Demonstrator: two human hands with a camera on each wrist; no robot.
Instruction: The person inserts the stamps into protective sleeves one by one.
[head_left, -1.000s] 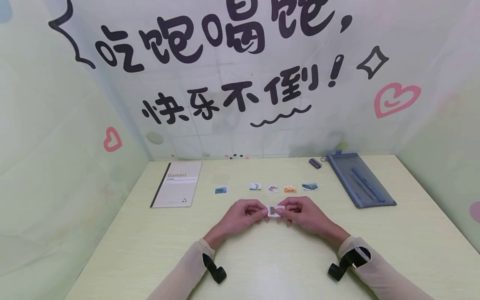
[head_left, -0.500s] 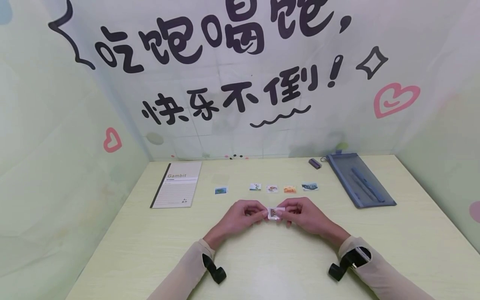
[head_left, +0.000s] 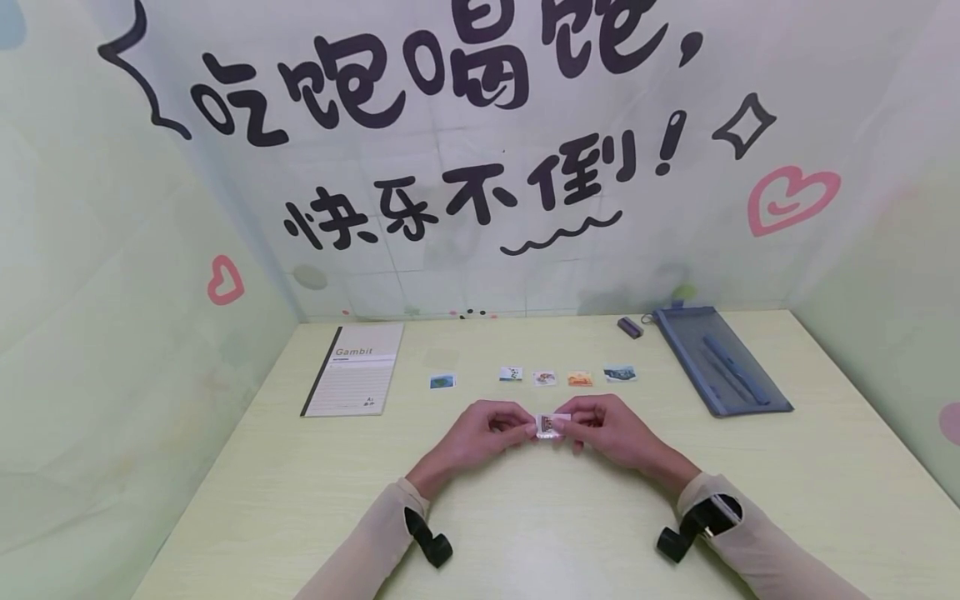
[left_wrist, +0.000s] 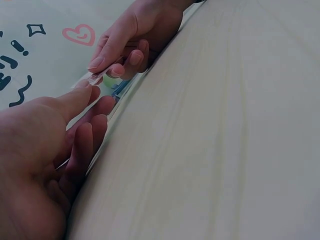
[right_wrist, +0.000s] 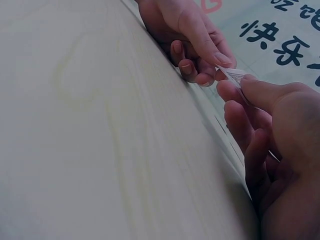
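Observation:
A small stamp-like card (head_left: 547,425), white with a dark printed picture, is stretched between both hands above the table. My left hand (head_left: 487,433) pinches its left edge between thumb and index finger. The thumb and fingers of my right hand (head_left: 611,432) pinch the right part, and the thumb covers some of the print. From the right wrist the card (right_wrist: 235,76) appears thin and slightly bent, seen nearly edge-on. Behind the hands lies a row of similar small picture cards: a panda-like one (head_left: 511,374), a pale one (head_left: 545,377), an orange one (head_left: 580,378) and a blue-grey one (head_left: 619,373).
Left of the row lies a blue-green card (head_left: 442,381). A notebook (head_left: 356,371) is at the back left. At the back right are a mesh zip pouch (head_left: 720,362) with pens inside and a small dark purple block (head_left: 630,327). A printed cloth backdrop rises behind the table (head_left: 540,533).
The card tilts a little between the fingers, its face catching the light differently. Both hands stay in nearly the same place, and the cards on the table have not moved.

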